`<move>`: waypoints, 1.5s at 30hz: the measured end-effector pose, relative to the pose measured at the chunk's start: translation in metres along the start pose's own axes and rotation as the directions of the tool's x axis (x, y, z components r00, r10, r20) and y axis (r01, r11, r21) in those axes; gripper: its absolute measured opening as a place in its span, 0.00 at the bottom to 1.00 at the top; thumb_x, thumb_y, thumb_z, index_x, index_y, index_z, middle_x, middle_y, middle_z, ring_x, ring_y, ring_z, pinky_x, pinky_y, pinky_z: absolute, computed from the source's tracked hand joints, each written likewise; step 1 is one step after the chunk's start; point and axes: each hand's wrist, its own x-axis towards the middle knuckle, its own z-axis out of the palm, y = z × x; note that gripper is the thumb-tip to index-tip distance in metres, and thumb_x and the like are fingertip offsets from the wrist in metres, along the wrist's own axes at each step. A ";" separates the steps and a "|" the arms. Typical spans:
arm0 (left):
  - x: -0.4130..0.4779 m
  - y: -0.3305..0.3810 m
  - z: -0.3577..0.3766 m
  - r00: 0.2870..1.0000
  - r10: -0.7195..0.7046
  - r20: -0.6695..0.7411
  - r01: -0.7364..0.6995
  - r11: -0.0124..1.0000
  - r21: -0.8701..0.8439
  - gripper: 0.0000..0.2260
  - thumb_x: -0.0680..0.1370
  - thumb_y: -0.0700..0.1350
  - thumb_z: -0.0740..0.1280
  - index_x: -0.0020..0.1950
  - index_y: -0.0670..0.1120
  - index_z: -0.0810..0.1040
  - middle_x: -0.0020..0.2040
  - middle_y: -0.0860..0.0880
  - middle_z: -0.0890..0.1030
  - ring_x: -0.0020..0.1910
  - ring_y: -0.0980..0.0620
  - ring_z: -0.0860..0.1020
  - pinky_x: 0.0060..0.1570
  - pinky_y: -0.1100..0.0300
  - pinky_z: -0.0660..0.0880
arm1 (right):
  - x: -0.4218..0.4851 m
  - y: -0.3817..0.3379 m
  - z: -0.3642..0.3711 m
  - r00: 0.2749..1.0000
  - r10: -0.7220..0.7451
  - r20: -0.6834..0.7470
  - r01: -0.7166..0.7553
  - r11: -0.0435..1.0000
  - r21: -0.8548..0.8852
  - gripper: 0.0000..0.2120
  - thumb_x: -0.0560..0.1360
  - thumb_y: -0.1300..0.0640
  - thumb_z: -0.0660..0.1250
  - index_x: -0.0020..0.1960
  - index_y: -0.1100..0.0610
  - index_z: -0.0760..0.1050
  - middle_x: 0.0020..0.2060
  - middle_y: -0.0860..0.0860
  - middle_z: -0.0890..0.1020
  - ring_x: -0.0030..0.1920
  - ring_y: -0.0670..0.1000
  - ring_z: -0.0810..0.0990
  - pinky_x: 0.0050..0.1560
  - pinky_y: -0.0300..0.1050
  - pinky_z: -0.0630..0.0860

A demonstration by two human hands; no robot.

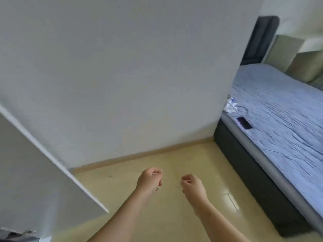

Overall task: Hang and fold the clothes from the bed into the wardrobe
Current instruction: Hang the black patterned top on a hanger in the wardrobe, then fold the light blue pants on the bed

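Left hand (150, 179) and right hand (192, 185) hung loosely curled, empty, likely between garments; next move meant turning to bed (279, 130).

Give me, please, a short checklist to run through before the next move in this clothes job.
1. Hands free: ok. The left hand and right hand hang loosely curled and hold nothing.
2. Way to the bed: ok. No obstacle shows on the floor.
3. Clothes left on the bed: cannot tell. None show on its visible part; the rest is out of frame.
4. Bed edge: not ok. A phone and cable lie there and could get swept up.
5. Wardrobe open: cannot tell. A white door panel juts in at left; the inside is out of view.
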 end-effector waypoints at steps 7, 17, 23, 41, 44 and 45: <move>-0.009 0.027 0.191 0.915 -0.012 0.403 -0.091 0.968 0.234 0.11 0.76 0.36 0.61 0.38 0.49 0.75 0.34 0.50 0.76 0.30 0.53 0.74 0.28 0.64 0.65 | 0.013 0.096 -0.154 0.926 0.253 -0.281 -0.207 0.961 0.183 0.07 0.75 0.61 0.58 0.48 0.53 0.73 0.43 0.51 0.78 0.46 0.53 0.78 0.41 0.40 0.70; -0.015 0.077 0.433 0.714 -0.118 0.690 -0.249 0.878 0.408 0.10 0.76 0.34 0.58 0.43 0.46 0.75 0.37 0.50 0.76 0.32 0.54 0.74 0.26 0.67 0.66 | 0.054 0.198 -0.335 0.723 0.521 -0.454 -0.301 0.828 0.473 0.05 0.75 0.61 0.60 0.47 0.53 0.74 0.44 0.51 0.78 0.45 0.53 0.76 0.43 0.43 0.70; -0.020 0.125 0.582 0.633 -0.146 0.760 -0.332 0.836 0.437 0.08 0.77 0.37 0.60 0.44 0.47 0.76 0.39 0.51 0.78 0.33 0.55 0.77 0.26 0.69 0.68 | 0.085 0.226 -0.461 0.650 0.584 -0.486 -0.296 0.784 0.545 0.08 0.74 0.62 0.61 0.40 0.50 0.71 0.39 0.49 0.77 0.42 0.53 0.74 0.43 0.43 0.69; -0.192 0.137 0.872 0.506 -0.172 0.845 -0.456 0.778 0.432 0.07 0.77 0.38 0.60 0.43 0.48 0.74 0.37 0.48 0.77 0.35 0.52 0.75 0.31 0.63 0.68 | 0.007 0.358 -0.739 0.520 0.652 -0.551 -0.178 0.714 0.677 0.04 0.75 0.62 0.61 0.47 0.56 0.74 0.41 0.53 0.77 0.42 0.54 0.75 0.42 0.43 0.69; -0.239 0.132 0.915 0.473 -0.189 0.861 -0.438 0.797 0.416 0.07 0.77 0.38 0.60 0.43 0.48 0.74 0.36 0.49 0.77 0.33 0.53 0.75 0.29 0.64 0.66 | -0.019 0.384 -0.791 0.516 0.642 -0.567 -0.157 0.722 0.674 0.05 0.75 0.63 0.60 0.45 0.55 0.74 0.41 0.52 0.77 0.44 0.54 0.75 0.44 0.44 0.69; -0.250 0.133 0.928 0.464 -0.194 0.864 -0.438 0.798 0.414 0.07 0.77 0.38 0.60 0.42 0.48 0.74 0.36 0.50 0.77 0.33 0.54 0.75 0.29 0.64 0.67 | -0.023 0.391 -0.804 0.514 0.646 -0.564 -0.154 0.716 0.680 0.05 0.75 0.63 0.60 0.45 0.55 0.73 0.41 0.52 0.77 0.44 0.54 0.75 0.45 0.45 0.69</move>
